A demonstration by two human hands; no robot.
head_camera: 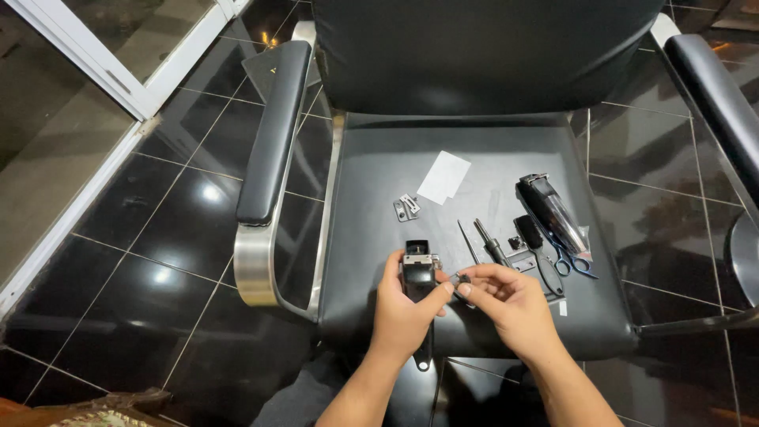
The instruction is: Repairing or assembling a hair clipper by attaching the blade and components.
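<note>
The left hand (403,312) wraps its fingers around a black hair clipper (418,273) (blade end up), on the barber chair seat (371,170). The right hand (510,304) pinches a small dark part (462,278) at its fingertips, just beside the clipper; a screwdriver (490,243) lies just beyond them.

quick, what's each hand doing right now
Left hand: closed around the black clipper, holding it over the seat.
Right hand: fingers pinched on a small dark part beside the clipper.
</note>
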